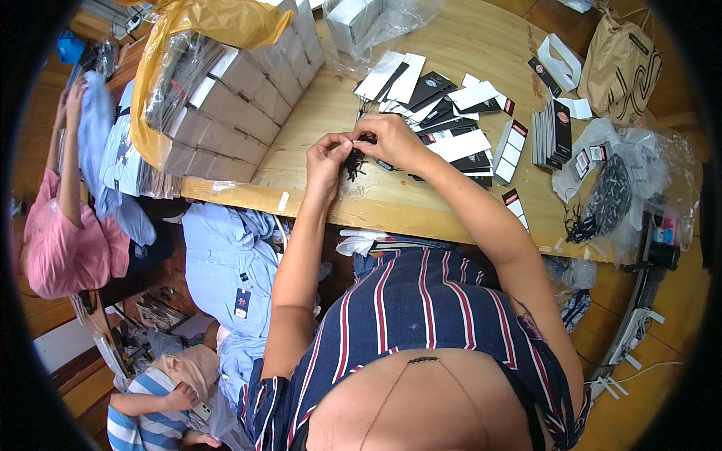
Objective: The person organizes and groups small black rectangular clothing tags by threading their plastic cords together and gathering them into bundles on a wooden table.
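Over the wooden table [301,180] my two hands meet close together. My left hand [327,159] is closed in a pinch at the top of a small bunch of black tag strings [354,165]. My right hand [391,141] pinches at the same spot, its thumb and forefinger almost touching my left fingertips. The strings dangle below the fingers, loose ends down. Just beyond my right hand lies a spread of black and white hang tags [444,113], some overlapping. What exactly sits between the fingertips is too small to make out.
Stacked white card bundles [226,113] in a yellow plastic bag [150,98] stand at left. Right are a stack of black tags [553,135], a bag of black strings [605,195] and a brown paper bag [620,68]. Light-blue shirts [226,255] hang below the edge. Two people are at left.
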The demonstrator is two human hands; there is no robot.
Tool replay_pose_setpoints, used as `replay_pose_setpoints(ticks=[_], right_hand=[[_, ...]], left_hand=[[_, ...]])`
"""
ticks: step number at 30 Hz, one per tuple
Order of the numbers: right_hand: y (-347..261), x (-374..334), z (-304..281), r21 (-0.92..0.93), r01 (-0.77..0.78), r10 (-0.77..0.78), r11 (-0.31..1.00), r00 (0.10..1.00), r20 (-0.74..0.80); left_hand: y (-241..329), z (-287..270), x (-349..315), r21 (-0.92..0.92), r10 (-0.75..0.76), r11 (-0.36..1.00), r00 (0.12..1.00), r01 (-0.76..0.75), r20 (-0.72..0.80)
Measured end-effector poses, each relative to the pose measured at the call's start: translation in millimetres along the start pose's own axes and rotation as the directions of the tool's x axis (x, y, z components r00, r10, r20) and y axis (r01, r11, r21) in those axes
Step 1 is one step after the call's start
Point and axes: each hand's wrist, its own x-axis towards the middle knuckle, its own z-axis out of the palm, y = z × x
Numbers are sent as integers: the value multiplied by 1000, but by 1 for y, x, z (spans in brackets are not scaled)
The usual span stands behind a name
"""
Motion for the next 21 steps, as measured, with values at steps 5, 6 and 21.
replay_pose_setpoints(ticks=[5,6,21], right_hand=[[0,-2,-4,47,-87,86,995,996,22],[3,-3,-6,49,-145,143,988,989,43],[5,-4,-14,162,-212,200,964,976,91]], left_hand=[[-2,-6,-4,-122,-16,992,999,20,32],[0,-5,-6,-118,-49,992,999,50,14],[10,20,-7,718,249,656,965,-233,85]])
